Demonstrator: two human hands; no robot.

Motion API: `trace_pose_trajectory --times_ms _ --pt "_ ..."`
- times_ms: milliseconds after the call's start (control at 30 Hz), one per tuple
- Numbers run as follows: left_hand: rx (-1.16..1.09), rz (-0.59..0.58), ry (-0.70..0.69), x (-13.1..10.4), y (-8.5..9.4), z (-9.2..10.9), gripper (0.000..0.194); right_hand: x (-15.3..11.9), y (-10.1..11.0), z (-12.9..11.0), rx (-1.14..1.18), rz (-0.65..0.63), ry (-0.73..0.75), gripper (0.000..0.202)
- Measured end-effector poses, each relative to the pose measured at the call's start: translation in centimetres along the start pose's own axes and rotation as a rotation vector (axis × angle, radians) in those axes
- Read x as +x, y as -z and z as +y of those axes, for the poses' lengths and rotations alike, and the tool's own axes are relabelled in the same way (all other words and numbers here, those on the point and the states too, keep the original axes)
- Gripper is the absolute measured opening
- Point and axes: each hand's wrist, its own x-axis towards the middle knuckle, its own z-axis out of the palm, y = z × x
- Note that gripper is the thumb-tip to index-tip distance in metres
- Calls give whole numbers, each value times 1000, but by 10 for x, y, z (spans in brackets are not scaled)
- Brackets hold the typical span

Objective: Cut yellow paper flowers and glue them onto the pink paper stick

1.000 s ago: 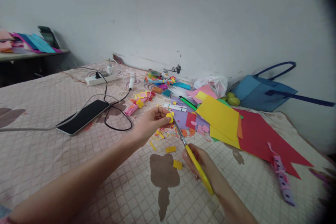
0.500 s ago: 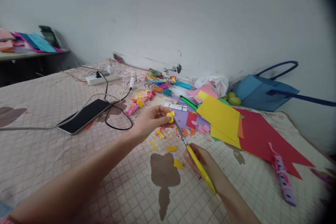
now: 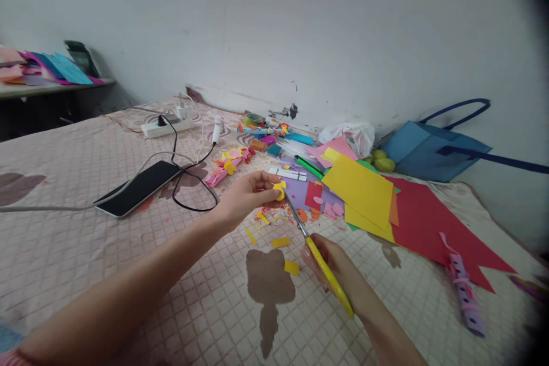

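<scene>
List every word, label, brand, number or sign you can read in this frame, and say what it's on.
Readable text: none.
Too small or blurred to tell whether marked: the white sticks, the tape roll, the power strip.
No lettering visible: the yellow-handled scissors, the yellow paper piece, the dark-screened device.

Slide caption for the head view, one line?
Left-hand grip pinches a small yellow piece beside the yellow-handled scissors in the right-hand grip.
</scene>
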Motion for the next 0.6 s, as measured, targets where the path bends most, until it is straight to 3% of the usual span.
trace_pose_trajectory --times_ms 600 --pt "22 -43 38 1 3 3 28 -4 5 -9 -86 -60 23 27"
